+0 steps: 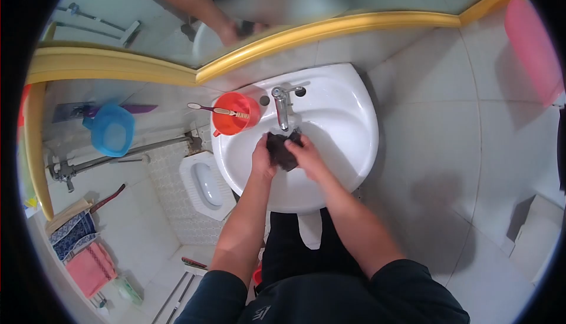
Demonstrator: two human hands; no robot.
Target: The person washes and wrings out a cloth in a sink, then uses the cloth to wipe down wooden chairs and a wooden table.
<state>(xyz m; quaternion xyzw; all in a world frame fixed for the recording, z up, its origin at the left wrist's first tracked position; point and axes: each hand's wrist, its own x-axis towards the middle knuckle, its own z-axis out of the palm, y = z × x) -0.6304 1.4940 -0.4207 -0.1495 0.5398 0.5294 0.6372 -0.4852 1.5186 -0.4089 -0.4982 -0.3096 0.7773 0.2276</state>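
A dark, crumpled piece of cloth [282, 153] is gripped between my two hands over the white sink [242, 174], just below the chrome faucet [281, 109]. My left hand [262, 156] has its fingers closed on the cloth's left edge. From the right, my right hand [306, 154] pinches the cloth, thumb lying across its top. Parts of the fingers are hidden behind the dark fabric. Left of the faucet, a red cup [236, 125] stands on the sink's rim with a toothbrush [219, 111] lying across its mouth.
A yellow-framed mirror [354, 20] runs above the sink. On the left are a blue cup [112, 131], a squat toilet [207, 185], a pink towel [91, 270] and a patterned blue cloth [73, 235] hanging. A pink object [533, 53] is on the right wall.
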